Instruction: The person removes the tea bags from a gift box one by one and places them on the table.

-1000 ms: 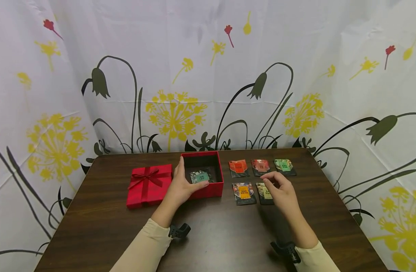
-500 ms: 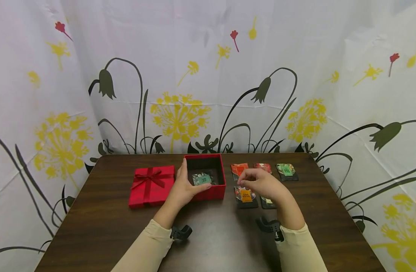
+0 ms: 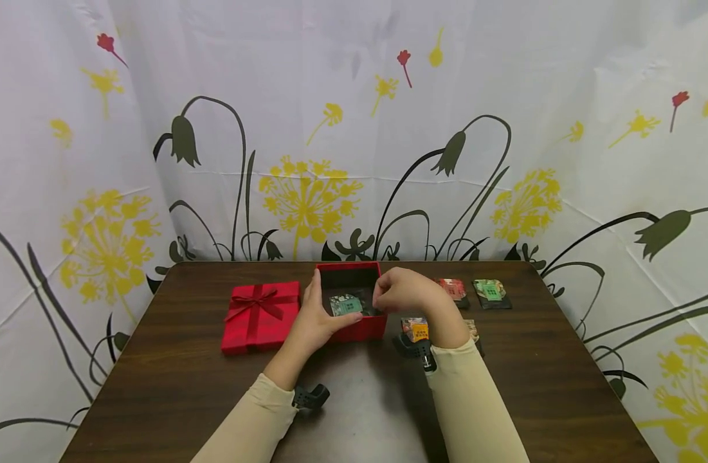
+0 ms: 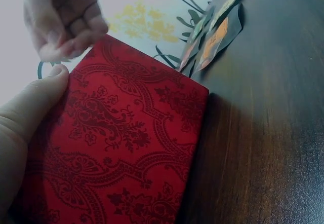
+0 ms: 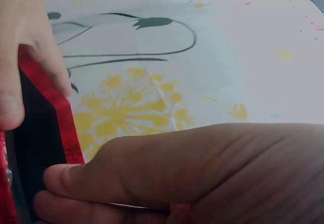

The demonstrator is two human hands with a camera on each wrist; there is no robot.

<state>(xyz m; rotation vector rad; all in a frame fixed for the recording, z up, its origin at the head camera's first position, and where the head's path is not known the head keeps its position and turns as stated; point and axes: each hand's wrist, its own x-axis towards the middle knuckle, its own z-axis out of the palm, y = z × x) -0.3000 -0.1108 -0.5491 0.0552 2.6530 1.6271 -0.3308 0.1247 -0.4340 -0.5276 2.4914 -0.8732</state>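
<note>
My left hand [image 3: 315, 319] grips an open red gift box [image 3: 366, 329], fingers along its left side and thumb over the front rim. Inside lies a packet with a teal label [image 3: 346, 306]. At the box's right rim is my right hand [image 3: 408, 292], its curled fingertips reaching over the inside. Nothing shows between those fingers, though the tips are partly hidden. In the left wrist view the box's patterned red side [image 4: 116, 133] fills the middle, with the right hand [image 4: 66, 21] above it. The right wrist view has the right thumb [image 5: 71, 181] by the dark box interior [image 5: 38, 127].
The red lid with a bow [image 3: 260, 315] lies left of the box. To the right are a red packet [image 3: 453, 292], a green packet [image 3: 490, 292], a yellow-labelled packet [image 3: 414, 328] and a partly covered pale packet [image 3: 474, 330]. A floral curtain [image 3: 354, 128] hangs behind the table [image 3: 168, 386].
My right hand has moved left from above the packets to the box's right rim, and the orange packet is now hidden. The left hand still holds the box in place.
</note>
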